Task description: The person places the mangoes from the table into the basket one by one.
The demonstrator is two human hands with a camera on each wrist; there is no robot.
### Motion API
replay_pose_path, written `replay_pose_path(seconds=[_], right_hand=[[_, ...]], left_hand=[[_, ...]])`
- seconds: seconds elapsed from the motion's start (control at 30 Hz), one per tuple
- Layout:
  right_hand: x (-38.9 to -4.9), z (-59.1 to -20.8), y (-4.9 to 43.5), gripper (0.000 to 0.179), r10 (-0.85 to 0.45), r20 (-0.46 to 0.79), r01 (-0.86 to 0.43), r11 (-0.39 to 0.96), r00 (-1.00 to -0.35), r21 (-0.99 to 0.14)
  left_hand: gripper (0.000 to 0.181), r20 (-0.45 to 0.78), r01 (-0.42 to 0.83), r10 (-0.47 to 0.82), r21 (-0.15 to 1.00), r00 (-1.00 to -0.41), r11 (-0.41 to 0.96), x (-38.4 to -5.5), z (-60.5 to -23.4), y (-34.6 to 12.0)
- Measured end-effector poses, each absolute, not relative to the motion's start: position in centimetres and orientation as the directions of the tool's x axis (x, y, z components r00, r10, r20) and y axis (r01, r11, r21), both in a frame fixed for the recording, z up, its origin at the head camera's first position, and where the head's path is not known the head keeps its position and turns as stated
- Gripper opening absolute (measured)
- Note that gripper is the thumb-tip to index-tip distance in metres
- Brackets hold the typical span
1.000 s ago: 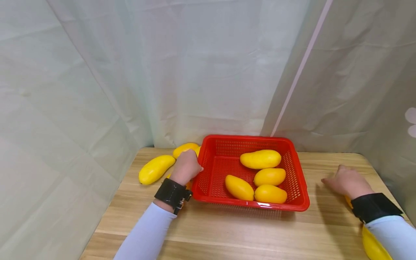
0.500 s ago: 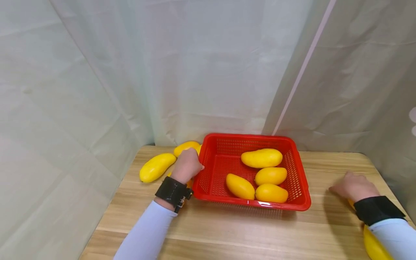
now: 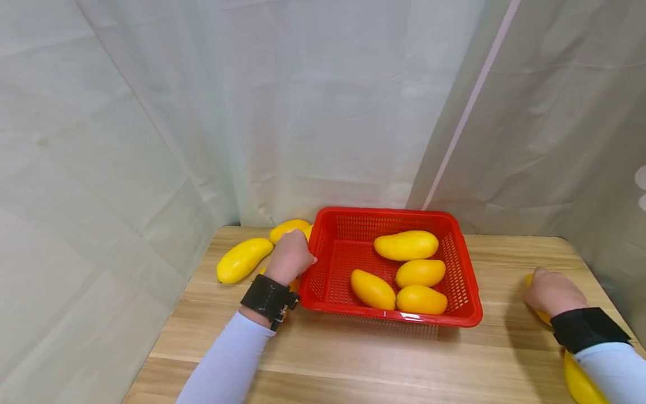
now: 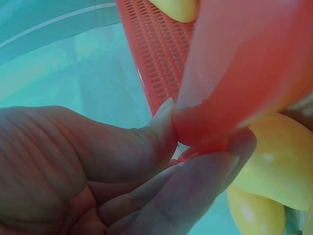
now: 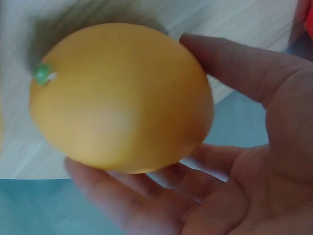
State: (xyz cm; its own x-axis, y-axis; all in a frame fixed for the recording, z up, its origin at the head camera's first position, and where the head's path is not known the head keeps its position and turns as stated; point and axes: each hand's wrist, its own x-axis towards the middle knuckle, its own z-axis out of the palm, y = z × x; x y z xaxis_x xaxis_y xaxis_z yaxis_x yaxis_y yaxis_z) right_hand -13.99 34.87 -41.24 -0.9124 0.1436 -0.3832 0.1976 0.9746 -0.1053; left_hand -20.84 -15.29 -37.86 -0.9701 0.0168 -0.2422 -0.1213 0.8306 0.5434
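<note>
At the left side of the red plastic basket [image 3: 478,312], my left hand [image 3: 290,259] pinches the rim between thumb and fingers. The left wrist view shows that thumb [image 4: 146,142] against the red rim [image 4: 205,120]. On the right of the table, my right hand [image 3: 555,292] holds a yellow-orange mango [image 5: 122,98] with a green stem tip. Its thumb lies along one side of the fruit and the fingers curl along the other. In the head view the hand covers most of this mango.
Several yellow fruits, one of them a plump mango [image 3: 421,299], lie in the basket's right and front part. More lie left of it, among them a long yellow fruit [image 3: 244,260]. Another yellow fruit [image 3: 580,381] is partly under my right forearm. A pale curtain [image 3: 323,112] hangs behind the table.
My right hand has drawn back slightly to the right and closed round the mango, whose far end now shows past the fingers. The left hand keeps its grip on the basket.
</note>
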Motion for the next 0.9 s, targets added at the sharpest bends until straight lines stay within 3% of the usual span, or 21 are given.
replay_pose_path(seconds=[0.6, 0.9], right_hand=[[-14.5, -40.9, 32.8, 0.043, 0.112, -0.207, 0.156, 0.966, -0.972, -0.207], [-15.6, -38.9, 30.3, 0.057, 0.064, 0.042, 0.051, 0.964, -0.997, -0.26]], left_hand=[[0.023, -0.25, -0.125, 0.02, 0.552, -0.968, 0.825, -20.8, -37.9, -15.3], [0.023, -0.262, -0.135, 0.014, 0.539, -0.965, 0.831, -20.8, -37.7, -15.3]])
